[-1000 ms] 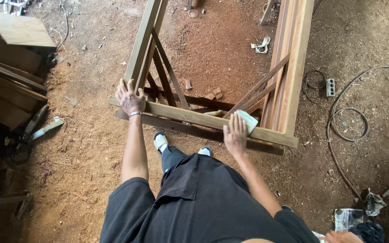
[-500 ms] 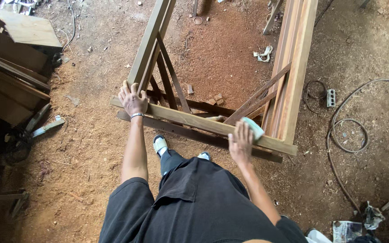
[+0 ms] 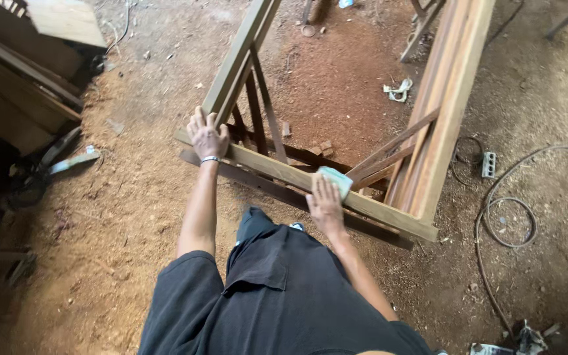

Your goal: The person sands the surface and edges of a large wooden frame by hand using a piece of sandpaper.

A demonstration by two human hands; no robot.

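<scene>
A large wooden frame with diagonal braces stands on the sawdust floor in front of me. My left hand grips the frame's near left corner, fingers curled over the top rail. My right hand presses a folded pale green sanding pad flat onto the near rail, a little right of its middle. A bracelet circles my left wrist. My black clothing and one shoe show below the rail.
Stacked boards and planks lie at the left. A black cable coils on the ground at the right beside a small power strip. A crumpled white rag lies inside the frame's outline. Tools lie at bottom right.
My right hand has slid the sanding pad leftward along the near rail, from near the right corner toward the middle. My left hand stays on the left corner.
</scene>
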